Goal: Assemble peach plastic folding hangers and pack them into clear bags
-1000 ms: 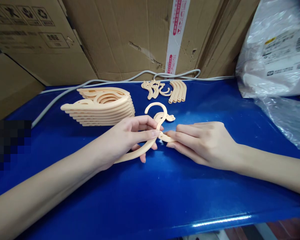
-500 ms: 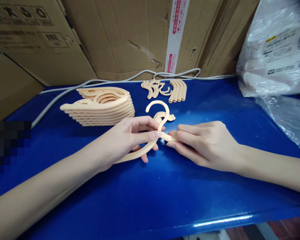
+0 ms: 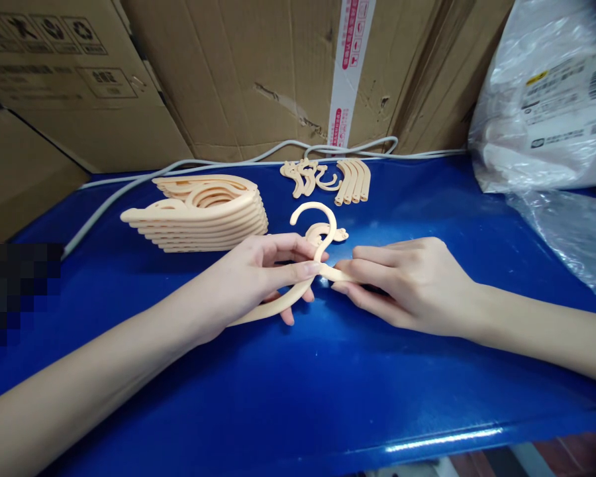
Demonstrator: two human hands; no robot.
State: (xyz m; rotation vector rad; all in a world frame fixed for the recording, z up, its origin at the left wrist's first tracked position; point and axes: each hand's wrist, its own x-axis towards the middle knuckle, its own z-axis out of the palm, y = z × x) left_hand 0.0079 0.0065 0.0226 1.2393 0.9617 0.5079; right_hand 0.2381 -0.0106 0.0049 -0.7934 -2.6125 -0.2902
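A cream plastic clothes hanger point(image 3: 273, 307) is held between my two hands above the blue surface. My left hand point(image 3: 255, 271) pinches it at the centre joint, thumb in front, and the curved hook point(image 3: 333, 228) rises above the fingertips. One hanger arm runs down to the left behind the palm. At the joint, a short hanger arm point(image 3: 334, 273) points right, its outer end hidden in my right hand point(image 3: 410, 285), which is closed around it. Just behind the hook lies a small curved cream piece point(image 3: 340, 234), partly covered.
Folded cream hangers point(image 3: 203, 225) are stacked at the left. Several curved tubes point(image 3: 353, 182) and small hook-like parts point(image 3: 300, 177) lie at the back. A white cable point(image 3: 189, 161) runs along cardboard boxes point(image 3: 258, 59). A clear plastic bag point(image 3: 541, 112) sits at right on the blue table point(image 3: 298, 397).
Both hands keep the same grip at the hanger's joint. Only a very slight shift of the hands and hook shows; the other parts stay where they were.
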